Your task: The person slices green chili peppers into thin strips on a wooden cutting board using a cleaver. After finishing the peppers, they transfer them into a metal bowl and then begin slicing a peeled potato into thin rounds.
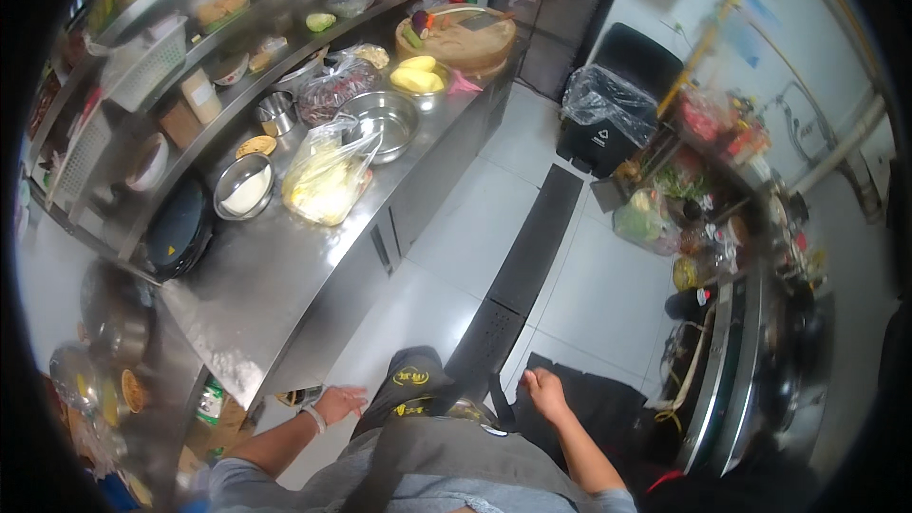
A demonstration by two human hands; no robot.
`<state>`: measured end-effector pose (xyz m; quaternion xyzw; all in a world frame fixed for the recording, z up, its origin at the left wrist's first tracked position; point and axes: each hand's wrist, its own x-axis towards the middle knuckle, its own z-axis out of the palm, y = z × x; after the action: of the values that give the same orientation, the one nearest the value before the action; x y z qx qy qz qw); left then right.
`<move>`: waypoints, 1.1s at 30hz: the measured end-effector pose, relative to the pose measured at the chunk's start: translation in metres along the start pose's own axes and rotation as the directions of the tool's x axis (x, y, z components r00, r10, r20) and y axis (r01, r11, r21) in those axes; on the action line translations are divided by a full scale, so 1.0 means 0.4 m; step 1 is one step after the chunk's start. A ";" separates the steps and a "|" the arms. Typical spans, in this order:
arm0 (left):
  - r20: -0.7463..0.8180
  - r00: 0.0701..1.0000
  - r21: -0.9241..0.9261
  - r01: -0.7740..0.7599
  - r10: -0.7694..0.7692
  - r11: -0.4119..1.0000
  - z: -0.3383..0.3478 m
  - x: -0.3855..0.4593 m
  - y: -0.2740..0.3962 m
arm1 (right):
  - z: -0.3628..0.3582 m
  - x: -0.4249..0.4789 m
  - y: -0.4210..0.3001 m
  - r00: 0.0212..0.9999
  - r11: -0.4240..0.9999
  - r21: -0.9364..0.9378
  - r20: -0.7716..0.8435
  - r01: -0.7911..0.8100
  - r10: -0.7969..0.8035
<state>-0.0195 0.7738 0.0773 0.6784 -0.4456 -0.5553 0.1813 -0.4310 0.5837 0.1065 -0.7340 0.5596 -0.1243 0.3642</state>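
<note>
My left hand hangs beside the corner of the stainless steel counter, with its fingers apart and nothing in them. On the other side of my apron, my right hand is loosely curled near a dark strap; whether it holds anything I cannot tell. On the counter lie a tied plastic bag of pale yellow vegetables and a steel bowl with white contents. Behind them are a large steel basin, a bowl of peeled yellow vegetables and a round wooden chopping block holding a cleaver.
Shelves with baskets line the left. A black pedal bin with a clear liner stands ahead. Dark drain covers run along the tiled floor. Bagged vegetables, bottles and a stove edge are at the right.
</note>
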 end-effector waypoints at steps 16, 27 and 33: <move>-0.443 0.497 0.773 -0.210 0.747 0.598 -0.731 1.127 0.880 | -0.391 0.968 0.167 0.898 0.954 0.026 0.347 -0.299 0.272; -0.043 0.950 0.946 -0.061 0.310 0.320 -1.024 1.448 1.052 | -0.655 1.713 0.368 0.918 0.994 -0.070 0.384 -0.082 0.103; -0.194 0.968 0.932 0.133 0.156 0.337 -1.006 1.460 1.019 | -0.762 2.428 0.223 0.811 0.903 0.046 0.422 0.426 -0.405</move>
<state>0.1764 -0.0158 0.1615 0.7188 -0.6620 -0.1055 -0.1841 -0.3431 -0.4325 0.0424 -0.8566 0.2966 -0.0252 0.4215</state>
